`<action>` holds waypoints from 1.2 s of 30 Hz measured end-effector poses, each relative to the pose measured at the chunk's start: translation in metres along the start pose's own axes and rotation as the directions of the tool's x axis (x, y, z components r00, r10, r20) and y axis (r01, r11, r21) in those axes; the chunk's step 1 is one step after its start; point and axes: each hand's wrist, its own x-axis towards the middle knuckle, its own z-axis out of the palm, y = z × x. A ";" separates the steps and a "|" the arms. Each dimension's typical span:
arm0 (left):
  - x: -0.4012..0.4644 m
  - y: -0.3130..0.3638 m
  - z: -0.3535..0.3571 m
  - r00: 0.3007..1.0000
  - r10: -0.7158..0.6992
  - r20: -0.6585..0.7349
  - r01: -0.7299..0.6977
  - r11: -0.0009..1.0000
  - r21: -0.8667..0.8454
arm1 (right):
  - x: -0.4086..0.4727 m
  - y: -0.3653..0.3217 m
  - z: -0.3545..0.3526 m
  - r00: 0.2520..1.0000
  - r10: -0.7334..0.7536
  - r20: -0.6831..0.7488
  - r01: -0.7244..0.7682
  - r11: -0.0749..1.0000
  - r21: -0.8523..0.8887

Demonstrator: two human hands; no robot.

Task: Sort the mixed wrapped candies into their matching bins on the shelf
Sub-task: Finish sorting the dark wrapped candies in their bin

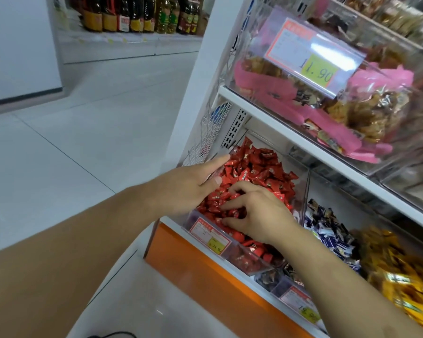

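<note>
A clear bin [300,189] on the lower shelf is heaped with red wrapped candies [261,167]. My left hand [193,184] rests with straight fingers on the bin's left wall and the candies beside it. My right hand [257,211] lies on the pile near the bin's front, fingers curled down among the red candies; whether it holds one is hidden. To the right stands a bin of blue-and-white wrapped candies [327,230], then a bin of yellow wrapped candies [401,272].
Above hangs a shelf board [279,120] carrying a clear bin of pink-wrapped snacks [322,98] with an 11.90 tag. An orange shelf front [205,269] runs below the bins. White tiled floor [83,142] lies left, with bottles [137,13] on a far shelf.
</note>
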 end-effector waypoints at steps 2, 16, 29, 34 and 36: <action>0.000 -0.001 0.000 1.000 -0.012 0.001 0.012 1.000 0.003 | -0.002 0.000 -0.004 1.000 0.008 0.009 -0.008 1.000 -0.022; 0.002 0.001 0.002 0.999 -0.036 -0.009 0.036 0.999 -0.006 | -0.010 0.008 -0.024 0.995 0.097 0.037 -0.095 0.993 -0.069; 0.001 0.002 0.004 0.999 0.000 -0.032 0.001 1.000 0.023 | 0.018 -0.015 0.010 0.993 -0.119 0.004 0.118 0.988 0.098; 0.002 0.001 0.005 0.999 -0.003 -0.034 0.005 0.999 0.043 | 0.013 0.004 -0.002 1.000 0.011 0.002 -0.011 0.999 -0.044; 0.003 0.001 0.005 1.000 -0.007 -0.031 0.009 0.999 0.046 | 0.011 0.008 -0.006 0.998 0.056 -0.003 -0.056 0.997 -0.045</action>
